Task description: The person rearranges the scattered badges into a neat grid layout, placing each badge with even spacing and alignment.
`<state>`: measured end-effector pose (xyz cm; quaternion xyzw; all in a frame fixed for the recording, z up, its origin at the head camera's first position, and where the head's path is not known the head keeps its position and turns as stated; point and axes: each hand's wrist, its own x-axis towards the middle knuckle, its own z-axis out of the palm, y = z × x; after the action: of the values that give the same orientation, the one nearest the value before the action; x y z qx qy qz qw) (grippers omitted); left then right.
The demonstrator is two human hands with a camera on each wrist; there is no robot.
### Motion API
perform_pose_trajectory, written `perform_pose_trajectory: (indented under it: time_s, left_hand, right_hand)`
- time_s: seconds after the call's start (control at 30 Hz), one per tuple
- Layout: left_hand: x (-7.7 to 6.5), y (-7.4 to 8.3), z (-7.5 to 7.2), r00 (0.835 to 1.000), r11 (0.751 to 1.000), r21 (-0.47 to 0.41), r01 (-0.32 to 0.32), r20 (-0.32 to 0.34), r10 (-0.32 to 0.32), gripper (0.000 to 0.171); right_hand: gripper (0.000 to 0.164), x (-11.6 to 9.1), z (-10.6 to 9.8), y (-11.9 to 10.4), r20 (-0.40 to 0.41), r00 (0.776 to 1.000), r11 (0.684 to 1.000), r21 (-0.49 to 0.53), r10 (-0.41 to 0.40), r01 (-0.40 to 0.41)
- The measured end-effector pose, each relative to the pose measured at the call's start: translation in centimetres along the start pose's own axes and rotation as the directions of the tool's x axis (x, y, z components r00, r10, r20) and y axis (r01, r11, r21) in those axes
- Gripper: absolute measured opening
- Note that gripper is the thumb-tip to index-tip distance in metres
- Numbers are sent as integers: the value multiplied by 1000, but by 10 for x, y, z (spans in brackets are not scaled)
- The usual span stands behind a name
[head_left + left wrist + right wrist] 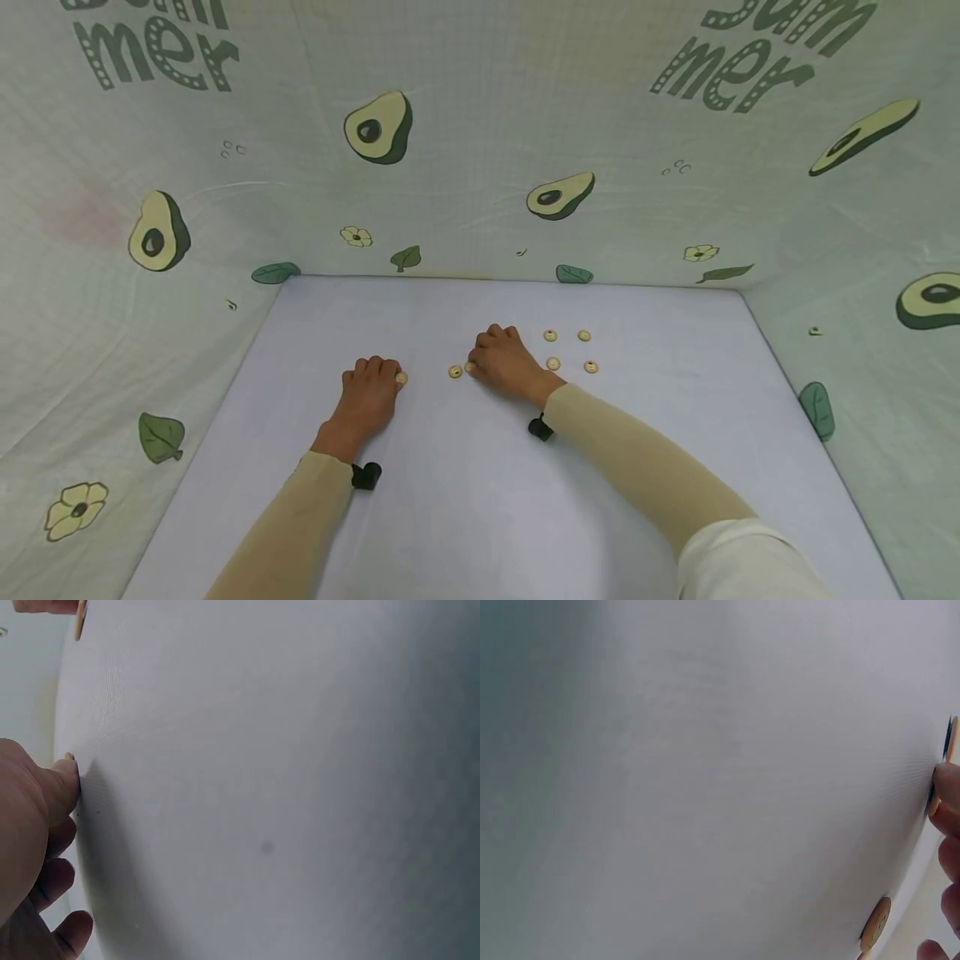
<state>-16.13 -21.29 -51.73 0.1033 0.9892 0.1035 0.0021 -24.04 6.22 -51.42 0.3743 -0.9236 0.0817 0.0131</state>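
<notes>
My left hand [367,392] pinches a small round wooden button [401,378] between thumb and forefinger, low at the white tabletop. In the left wrist view only an edge of that button [70,756] shows past the thumb. To the right, my right hand [504,362] holds another wooden button [469,367] in its fingertips. Just left of it lies a loose button [455,372], close beside the held one. In the right wrist view the held button [934,804] is mostly covered by the fingers.
Several more buttons lie right of my right hand in two rough rows, among them a far one [584,335] and a near one [591,367]. An avocado-print cloth [465,242] rises behind and beside the white table [457,517]. Each wrist wears a black camera [367,476].
</notes>
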Motion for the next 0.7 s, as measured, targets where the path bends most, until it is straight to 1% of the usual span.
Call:
perform_pose_trajectory:
  time_s: [0.2,0.33,0.5,0.7]
  left_hand:
    - [1,-3,5,1000,1000,-6,-1,-10,1,20]
    - [2,-5,8,1000,1000,-8,1,-11,-1,21]
    - [3,-3,8,1000,1000,-19,8,-4,-8,20]
    - [3,-5,10,1000,1000,-17,23,2,-23,22]
  right_hand:
    - [22,1,-1,-1,6,1000,1000,10,26,-26]
    - [21,2,0,-3,3,999,999,8,36,-36]
    - [20,2,0,-2,-12,1000,999,-48,21,-22]
    - [23,-2,0,0,-72,997,991,-130,-34,25]
